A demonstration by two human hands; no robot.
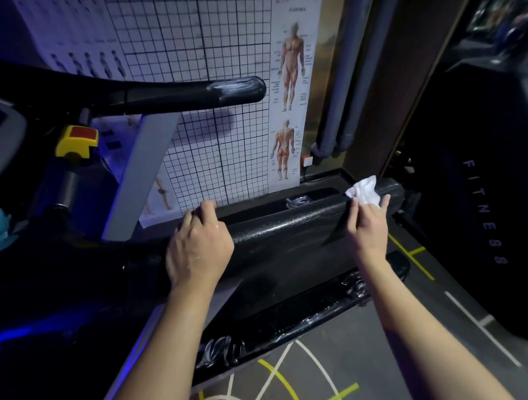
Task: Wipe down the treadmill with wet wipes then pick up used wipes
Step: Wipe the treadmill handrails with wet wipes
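1. Floor (336, 347): grey, marked with white and yellow lines, at the bottom edge.
2. Treadmill side rail (290, 315): black, low, streaked with wet shine along its length.
3. Near handrail (287, 229): thick, black and speckled, running left to right.
4. Left hand (198, 247): fingers curled over the top of the near handrail at its middle, gripping it.
5. Right hand (368, 223): near the handrail's right end, thumb and fingers closed on the wipe.
6. Wipe (364, 190): white, crumpled, held against the top of the near handrail just short of its tip.
7. Far handrail (178, 93): black, its end glossy.
8. Stop button (76, 142): yellow with a red face, at the left.
9. Grid chart (206, 37) and muscle poster (291, 79): on the wall behind.
10. Pipes (342, 77): grey, upright, right of the poster.
11. Neighbouring machine (481, 207): dark, lettered, at the right edge.
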